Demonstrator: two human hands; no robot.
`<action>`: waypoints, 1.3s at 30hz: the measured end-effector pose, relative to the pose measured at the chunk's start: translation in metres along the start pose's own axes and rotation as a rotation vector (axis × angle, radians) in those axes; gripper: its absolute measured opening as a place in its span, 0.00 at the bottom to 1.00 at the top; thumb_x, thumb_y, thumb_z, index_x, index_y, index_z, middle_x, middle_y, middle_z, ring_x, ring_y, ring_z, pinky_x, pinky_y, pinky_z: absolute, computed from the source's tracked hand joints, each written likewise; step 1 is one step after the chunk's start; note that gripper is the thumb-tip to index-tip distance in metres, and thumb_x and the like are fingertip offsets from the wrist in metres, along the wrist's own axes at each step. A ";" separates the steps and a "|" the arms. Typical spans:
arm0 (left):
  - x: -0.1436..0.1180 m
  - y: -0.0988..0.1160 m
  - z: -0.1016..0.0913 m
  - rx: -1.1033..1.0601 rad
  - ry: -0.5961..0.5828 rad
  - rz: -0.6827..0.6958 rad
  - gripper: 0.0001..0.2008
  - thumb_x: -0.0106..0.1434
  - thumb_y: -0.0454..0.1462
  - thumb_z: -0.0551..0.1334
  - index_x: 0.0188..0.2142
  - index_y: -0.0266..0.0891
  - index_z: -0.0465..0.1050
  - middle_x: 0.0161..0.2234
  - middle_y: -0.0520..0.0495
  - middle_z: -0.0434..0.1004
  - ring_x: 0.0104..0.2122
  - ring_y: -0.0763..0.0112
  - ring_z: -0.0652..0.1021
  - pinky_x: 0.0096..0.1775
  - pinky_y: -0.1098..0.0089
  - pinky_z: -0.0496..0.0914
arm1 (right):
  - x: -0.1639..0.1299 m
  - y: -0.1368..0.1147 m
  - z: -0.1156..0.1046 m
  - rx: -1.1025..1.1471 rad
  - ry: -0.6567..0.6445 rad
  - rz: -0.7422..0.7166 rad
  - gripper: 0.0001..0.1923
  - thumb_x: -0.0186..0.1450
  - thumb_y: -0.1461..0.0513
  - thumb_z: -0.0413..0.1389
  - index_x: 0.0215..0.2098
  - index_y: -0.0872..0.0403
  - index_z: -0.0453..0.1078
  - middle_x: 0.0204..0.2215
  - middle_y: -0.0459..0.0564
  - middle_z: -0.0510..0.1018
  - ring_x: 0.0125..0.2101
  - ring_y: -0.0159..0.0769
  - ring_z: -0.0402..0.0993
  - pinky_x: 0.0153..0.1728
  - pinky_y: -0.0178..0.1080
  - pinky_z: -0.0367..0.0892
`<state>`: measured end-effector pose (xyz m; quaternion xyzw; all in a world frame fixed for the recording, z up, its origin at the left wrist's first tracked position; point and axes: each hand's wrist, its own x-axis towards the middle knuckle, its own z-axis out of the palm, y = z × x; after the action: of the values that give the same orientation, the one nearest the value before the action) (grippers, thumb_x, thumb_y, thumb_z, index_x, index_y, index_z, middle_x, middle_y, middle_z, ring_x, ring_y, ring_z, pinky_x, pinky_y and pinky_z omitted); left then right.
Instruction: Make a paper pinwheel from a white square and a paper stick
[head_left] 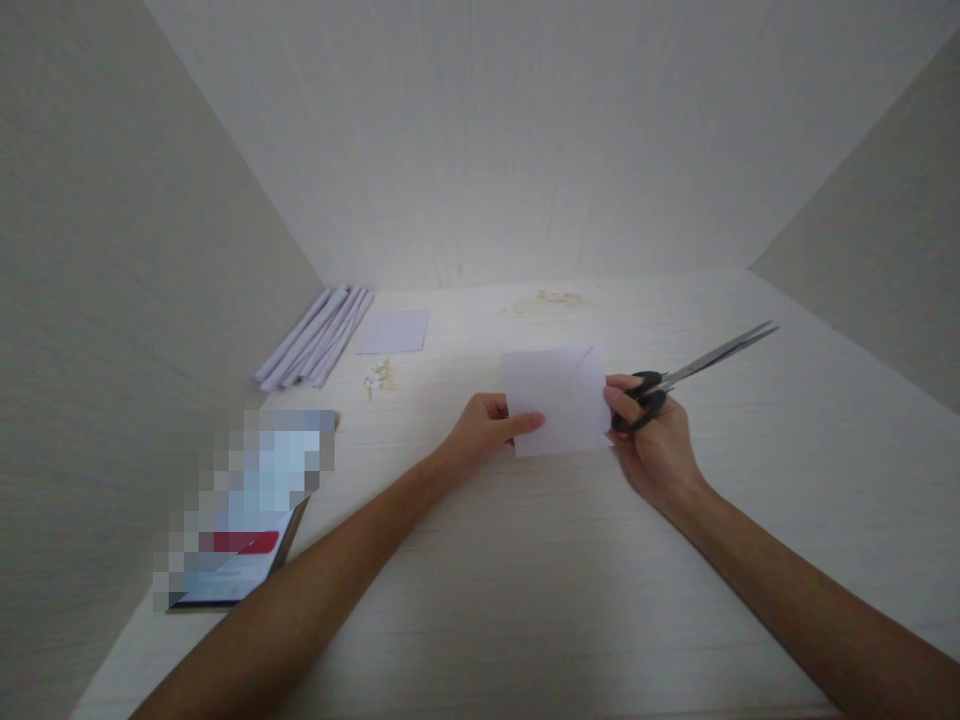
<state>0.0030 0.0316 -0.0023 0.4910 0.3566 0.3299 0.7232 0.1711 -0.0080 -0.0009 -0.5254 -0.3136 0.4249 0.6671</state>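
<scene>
A white square sheet of paper (562,400) is held up in front of me, with a short slanting cut or crease near its top right corner. My left hand (495,425) pinches its left edge, thumb on the near face. At the right edge of the sheet is my right hand (660,440), its fingers closed through the black handles of a pair of scissors (697,370). The scissor blades point away to the upper right, almost closed. Whether the right fingertips also grip the paper's edge is hard to make out.
Several rolled white paper tubes (315,340) lie at the back left beside a flat paper square (394,331). Small matchstick-like pieces (381,377) lie in front of it. More pale scraps (559,299) lie by the back wall. A partly blurred tablet (247,570) sits at the left.
</scene>
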 end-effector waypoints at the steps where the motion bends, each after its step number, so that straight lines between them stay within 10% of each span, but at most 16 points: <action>1: -0.001 0.000 0.000 0.019 -0.025 -0.018 0.11 0.46 0.40 0.65 0.26 0.33 0.73 0.24 0.44 0.75 0.25 0.69 0.75 0.32 0.67 0.69 | 0.000 0.000 0.000 0.008 -0.007 0.005 0.08 0.48 0.63 0.60 0.26 0.55 0.67 0.15 0.38 0.60 0.13 0.21 0.50 0.12 0.29 0.44; 19: -0.011 0.003 0.010 0.349 -0.057 -0.052 0.20 0.39 0.36 0.67 0.35 0.37 0.70 0.31 0.46 0.75 0.30 0.66 0.74 0.27 0.68 0.70 | -0.002 0.001 0.002 0.071 -0.030 0.016 0.07 0.46 0.64 0.62 0.25 0.55 0.70 0.18 0.41 0.69 0.17 0.23 0.59 0.14 0.28 0.50; 26: -0.005 0.004 0.014 0.103 0.257 0.100 0.14 0.43 0.37 0.66 0.31 0.36 0.70 0.33 0.47 0.74 0.30 0.71 0.74 0.32 0.69 0.71 | -0.002 0.001 0.000 0.050 0.105 -0.116 0.07 0.51 0.62 0.59 0.28 0.56 0.70 0.22 0.43 0.73 0.12 0.19 0.54 0.11 0.28 0.46; 39: -0.013 0.015 0.030 -0.072 0.450 0.171 0.12 0.45 0.38 0.65 0.30 0.35 0.69 0.27 0.50 0.73 0.27 0.72 0.74 0.27 0.72 0.71 | -0.032 0.001 0.017 -0.290 -0.332 -0.061 0.05 0.49 0.63 0.59 0.23 0.57 0.68 0.16 0.41 0.65 0.16 0.23 0.55 0.15 0.30 0.50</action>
<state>0.0192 0.0111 0.0223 0.4074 0.4540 0.5036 0.6119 0.1425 -0.0293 0.0034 -0.5289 -0.4929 0.4356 0.5363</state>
